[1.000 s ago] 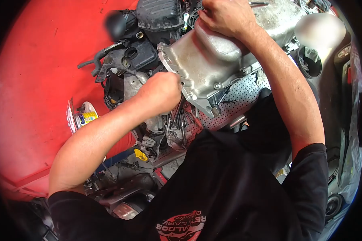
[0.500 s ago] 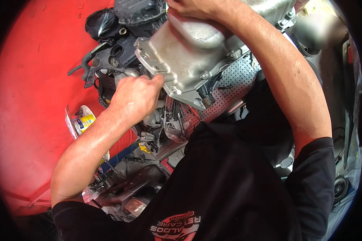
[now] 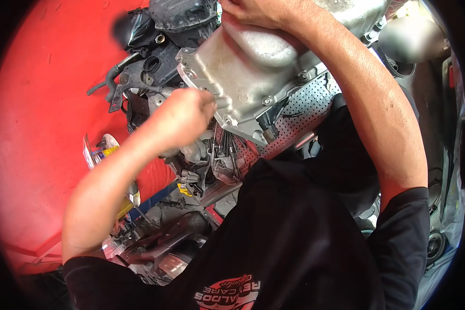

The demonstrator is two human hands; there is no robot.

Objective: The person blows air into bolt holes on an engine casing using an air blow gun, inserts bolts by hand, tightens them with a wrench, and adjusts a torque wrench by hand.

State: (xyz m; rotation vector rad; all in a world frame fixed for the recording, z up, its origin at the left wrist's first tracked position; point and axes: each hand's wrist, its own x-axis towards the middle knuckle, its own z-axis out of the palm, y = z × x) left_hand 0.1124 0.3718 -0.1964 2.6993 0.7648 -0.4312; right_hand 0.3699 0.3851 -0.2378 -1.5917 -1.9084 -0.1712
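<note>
A silver cast-metal oil pan (image 3: 212, 67) with bolts along its flange lies across the upper middle, tilted. My right hand (image 3: 258, 11) reaches over its raised part at the top edge of the view, fingers bent against the metal and partly cut off by the frame. At the pan's left flange is my left hand (image 3: 183, 118), slightly smeared by motion. Its fingers are curled in closely, the fingertips beside the pan's edge. Whatever lies inside that grip is hidden. A dark connector (image 3: 266, 126) shows by the pan's lower corner.
Below the pan is a perforated metal tray (image 3: 307, 101), with loose bolts (image 3: 225, 155) at its left. Black plastic parts (image 3: 183, 15) and a bent hose (image 3: 111, 80) rest on a red surface (image 3: 46, 124). A yellow-labelled can (image 3: 106, 152) stands near my left forearm.
My left hand has moved up a little along the pan's left flange, and its wrist has turned. The pan and my right hand appear slightly farther right in the view.
</note>
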